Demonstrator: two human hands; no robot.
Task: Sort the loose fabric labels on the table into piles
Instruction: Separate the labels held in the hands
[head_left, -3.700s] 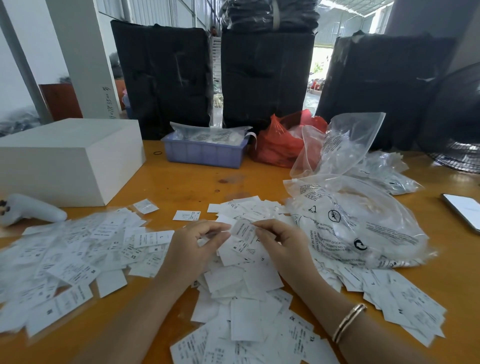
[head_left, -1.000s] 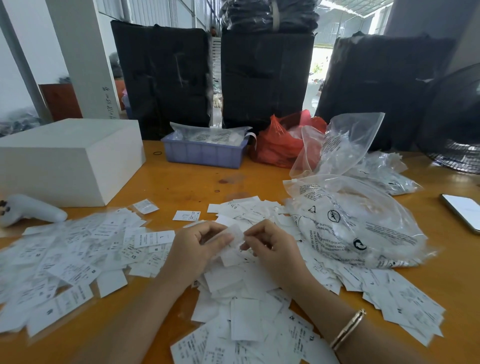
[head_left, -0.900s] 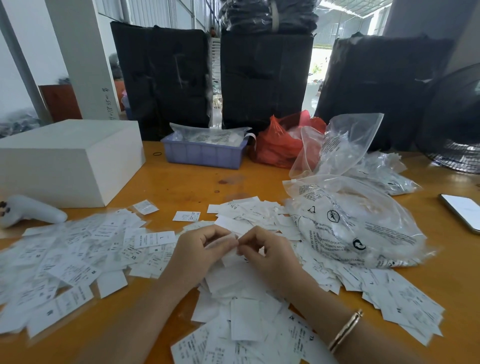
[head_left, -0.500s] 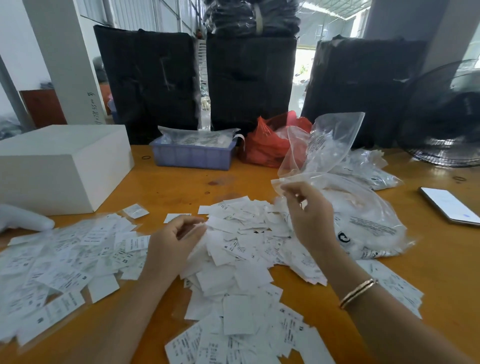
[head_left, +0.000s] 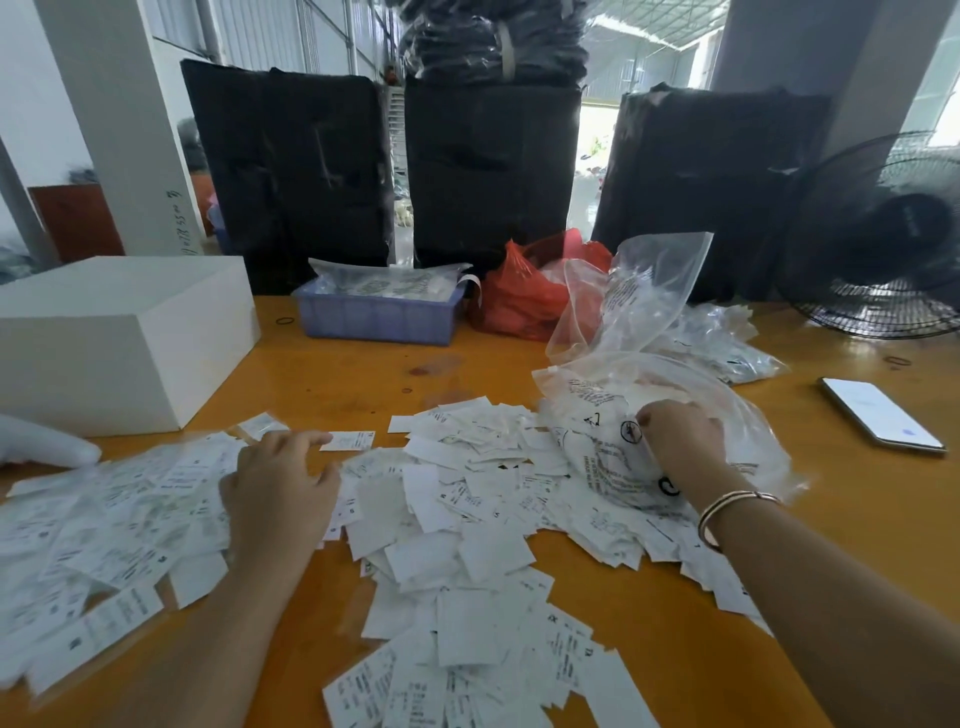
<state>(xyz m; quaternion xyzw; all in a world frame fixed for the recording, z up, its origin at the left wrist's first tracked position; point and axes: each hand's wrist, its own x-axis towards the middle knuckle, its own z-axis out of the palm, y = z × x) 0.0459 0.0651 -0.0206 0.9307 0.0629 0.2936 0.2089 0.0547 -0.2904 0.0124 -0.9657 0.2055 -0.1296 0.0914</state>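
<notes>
Labels (head_left: 457, 525) lie strewn over the bench (head_left: 857, 566), a blurred pile to the left, more heaped in the middle. The left hand (head_left: 278, 491) rests on them, fingers loosely curled, holding nothing visible. The right hand (head_left: 680, 434) lies on a clear bag (head_left: 602, 452) at right; its grip cannot be told.

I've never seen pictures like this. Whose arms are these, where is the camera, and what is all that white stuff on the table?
No machine here: a person works with bare hands, and the camera sits on their head, looking forward and down. The wooden table is strewn with small white fabric labels, which are being sorted into piles. The left hand rests on the labels at the left. The right hand, with a bracelet on its wrist, reaches onto a clear plastic bag; whether it holds a label I cannot tell. Farther back stand a white box, a blue tray and a red bag. A phone lies at the right.
</notes>
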